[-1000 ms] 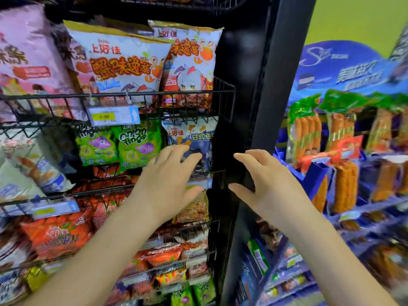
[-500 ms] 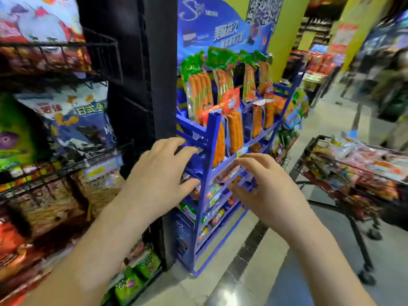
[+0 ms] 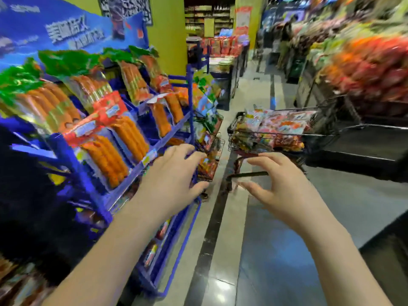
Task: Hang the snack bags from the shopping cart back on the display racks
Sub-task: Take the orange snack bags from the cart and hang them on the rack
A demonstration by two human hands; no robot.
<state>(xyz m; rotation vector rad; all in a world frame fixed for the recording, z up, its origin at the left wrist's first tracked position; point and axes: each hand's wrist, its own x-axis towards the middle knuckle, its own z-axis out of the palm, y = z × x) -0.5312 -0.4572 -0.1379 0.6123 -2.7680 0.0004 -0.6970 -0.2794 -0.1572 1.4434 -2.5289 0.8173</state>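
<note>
Both hands are up and empty: left hand [image 3: 170,180] and right hand [image 3: 280,186], fingers loosely spread, nothing held. The snack bags [image 3: 280,124] sit heaped in the shopping cart [image 3: 233,125], ahead and slightly right, beyond the fingertips. The cart lies broadside across the aisle, and I'd say the right hand is nearer.

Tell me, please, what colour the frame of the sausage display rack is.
Blue; the rack frame shows clearly in the head view.
</note>
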